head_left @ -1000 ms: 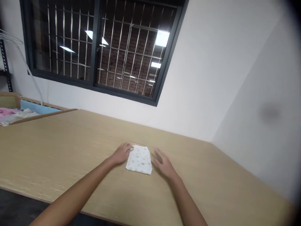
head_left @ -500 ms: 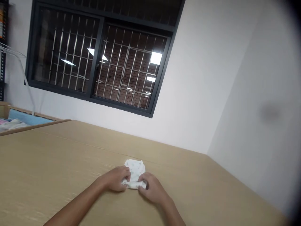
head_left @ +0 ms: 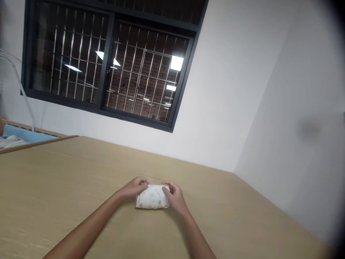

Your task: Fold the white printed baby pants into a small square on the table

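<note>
A small white cloth with a faint print [head_left: 152, 197], folded into a compact bundle, lies on the light wooden table [head_left: 67, 187]. My left hand [head_left: 133, 189] grips its left end, fingers curled over the top edge. My right hand [head_left: 174, 196] holds its right end, thumb and fingers pinched on the fabric. Both forearms reach in from the lower edge of the view.
A white wall with a dark-framed barred window [head_left: 107, 64] rises behind the table, and a second wall closes the right side. At the far left stands a wooden box [head_left: 24, 138] with blue and pale cloth in it.
The cloth lay flat with my hands beside it; both hands then took its near edge and folded it over away from me into a smaller bundle.
</note>
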### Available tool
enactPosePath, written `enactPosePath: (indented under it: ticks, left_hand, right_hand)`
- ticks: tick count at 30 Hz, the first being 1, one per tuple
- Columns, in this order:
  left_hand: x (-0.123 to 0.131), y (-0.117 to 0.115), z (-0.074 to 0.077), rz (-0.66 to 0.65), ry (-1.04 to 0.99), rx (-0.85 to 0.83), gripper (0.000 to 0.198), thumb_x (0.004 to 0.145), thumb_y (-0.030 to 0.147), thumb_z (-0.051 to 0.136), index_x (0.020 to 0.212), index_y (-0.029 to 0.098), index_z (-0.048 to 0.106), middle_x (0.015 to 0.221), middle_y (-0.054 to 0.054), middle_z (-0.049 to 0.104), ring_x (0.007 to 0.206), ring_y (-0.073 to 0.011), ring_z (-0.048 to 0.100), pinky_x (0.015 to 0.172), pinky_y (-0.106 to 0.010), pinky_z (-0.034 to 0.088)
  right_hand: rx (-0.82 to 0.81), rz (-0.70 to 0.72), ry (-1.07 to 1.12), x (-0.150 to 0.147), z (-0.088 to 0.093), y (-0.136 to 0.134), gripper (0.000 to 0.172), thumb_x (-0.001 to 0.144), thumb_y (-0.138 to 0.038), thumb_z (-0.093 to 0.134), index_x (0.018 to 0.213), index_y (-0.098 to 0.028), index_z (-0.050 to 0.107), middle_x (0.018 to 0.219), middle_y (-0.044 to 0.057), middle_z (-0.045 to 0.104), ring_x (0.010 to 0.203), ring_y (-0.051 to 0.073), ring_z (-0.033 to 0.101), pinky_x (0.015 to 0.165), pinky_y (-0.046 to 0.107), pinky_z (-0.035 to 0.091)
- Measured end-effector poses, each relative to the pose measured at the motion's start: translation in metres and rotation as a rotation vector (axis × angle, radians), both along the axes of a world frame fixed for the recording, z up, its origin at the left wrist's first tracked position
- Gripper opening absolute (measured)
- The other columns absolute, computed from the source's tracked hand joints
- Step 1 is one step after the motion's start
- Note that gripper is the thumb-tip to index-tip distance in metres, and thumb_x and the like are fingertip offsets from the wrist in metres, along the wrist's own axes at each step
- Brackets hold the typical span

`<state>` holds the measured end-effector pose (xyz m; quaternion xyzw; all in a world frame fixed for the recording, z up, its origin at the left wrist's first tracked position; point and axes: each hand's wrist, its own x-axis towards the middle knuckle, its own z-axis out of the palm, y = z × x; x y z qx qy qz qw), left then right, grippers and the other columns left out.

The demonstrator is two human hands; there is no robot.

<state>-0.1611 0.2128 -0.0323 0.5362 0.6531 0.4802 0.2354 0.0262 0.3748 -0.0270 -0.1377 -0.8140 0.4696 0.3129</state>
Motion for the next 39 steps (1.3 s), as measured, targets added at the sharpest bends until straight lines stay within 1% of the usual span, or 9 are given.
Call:
enactPosePath:
  ticks: [4, 7, 10, 13, 17, 21, 27, 34, 39]
  left_hand:
    - [-0.006, 0.024, -0.025, 0.314, 0.135, 0.035, 0.017, 0.085, 0.022, 0.054, 0.093, 0.013, 0.067, 0.086, -0.004, 0.065, 0.081, -0.0179, 0.057, 0.072, -0.027, 0.037]
    - [-0.005, 0.033, -0.041, 0.418, 0.258, 0.019, 0.009, 0.083, 0.013, 0.059, 0.079, 0.014, 0.067, 0.086, -0.005, 0.067, 0.086, -0.0199, 0.058, 0.079, -0.03, 0.037]
    - [-0.001, 0.032, -0.042, 0.488, 0.351, 0.027, 0.007, 0.085, 0.013, 0.062, 0.082, 0.015, 0.068, 0.094, -0.007, 0.068, 0.096, -0.0231, 0.058, 0.088, -0.034, 0.037]
    - [0.009, 0.029, -0.032, 0.528, 0.41, 0.072, 0.015, 0.097, 0.023, 0.054, 0.097, 0.019, 0.069, 0.109, -0.005, 0.067, 0.11, -0.0223, 0.057, 0.099, -0.038, 0.036]
    - [0.037, 0.031, -0.025, 0.485, 0.48, 0.085, 0.035, 0.106, 0.04, 0.037, 0.118, 0.023, 0.066, 0.127, -0.004, 0.064, 0.125, -0.0228, 0.052, 0.11, -0.044, 0.033]
    - [0.057, 0.035, -0.044, 0.384, 0.544, 0.01, 0.055, 0.108, 0.041, 0.02, 0.144, 0.014, 0.052, 0.15, -0.011, 0.052, 0.143, -0.0276, 0.038, 0.123, -0.053, 0.019]
    - [0.051, 0.035, -0.067, 0.314, 0.557, -0.059, 0.067, 0.108, 0.05, 0.012, 0.151, 0.009, 0.044, 0.155, -0.014, 0.045, 0.146, -0.0297, 0.035, 0.124, -0.053, 0.022]
    - [0.047, 0.023, -0.056, 0.199, 0.606, -0.019, 0.06, 0.107, 0.05, 0.016, 0.132, 0.016, 0.057, 0.135, -0.012, 0.06, 0.126, -0.0262, 0.052, 0.116, -0.047, 0.037]
    - [0.043, 0.01, -0.054, 0.167, 0.647, -0.093, 0.063, 0.106, 0.045, 0.016, 0.152, 0.011, 0.044, 0.156, -0.014, 0.044, 0.144, -0.0275, 0.04, 0.125, -0.048, 0.027]
  right_hand:
    - [0.042, -0.182, -0.024, -0.023, -0.025, 0.018, 0.04, 0.08, -0.042, 0.06, 0.1, -0.01, 0.071, 0.072, 0.003, 0.058, 0.067, 0.017, 0.052, 0.062, 0.028, 0.038]
    - [0.087, -0.214, -0.083, -0.026, -0.036, 0.025, 0.028, 0.076, -0.036, 0.06, 0.081, -0.01, 0.071, 0.07, 0.006, 0.062, 0.066, 0.018, 0.054, 0.064, 0.03, 0.041]
    - [0.154, -0.232, -0.084, -0.022, -0.033, 0.024, 0.03, 0.081, -0.035, 0.057, 0.087, -0.01, 0.072, 0.082, 0.01, 0.069, 0.075, 0.022, 0.061, 0.072, 0.034, 0.047]
    - [0.279, -0.271, -0.023, -0.017, -0.02, 0.011, 0.033, 0.088, -0.035, 0.052, 0.101, -0.011, 0.071, 0.103, 0.014, 0.07, 0.1, 0.027, 0.062, 0.094, 0.041, 0.046]
    - [0.544, -0.204, -0.061, -0.016, -0.008, -0.02, 0.037, 0.096, -0.026, 0.043, 0.117, -0.012, 0.07, 0.123, 0.014, 0.068, 0.122, 0.03, 0.054, 0.111, 0.048, 0.034]
    - [0.753, -0.066, -0.26, -0.016, -0.018, -0.041, 0.051, 0.103, -0.022, 0.031, 0.147, -0.011, 0.053, 0.151, 0.014, 0.053, 0.141, 0.028, 0.043, 0.123, 0.048, 0.026]
    - [0.764, -0.001, -0.404, -0.014, -0.031, -0.038, 0.055, 0.105, -0.024, 0.024, 0.155, -0.008, 0.042, 0.158, 0.014, 0.044, 0.147, 0.028, 0.037, 0.127, 0.048, 0.023]
    - [0.707, -0.01, -0.362, -0.006, -0.034, -0.032, 0.055, 0.108, -0.035, 0.022, 0.15, -0.011, 0.048, 0.151, 0.012, 0.053, 0.138, 0.028, 0.048, 0.122, 0.046, 0.032]
    - [0.656, -0.04, -0.411, -0.001, -0.036, -0.03, 0.059, 0.106, -0.04, 0.025, 0.149, -0.007, 0.049, 0.151, 0.016, 0.052, 0.14, 0.03, 0.046, 0.123, 0.048, 0.031]
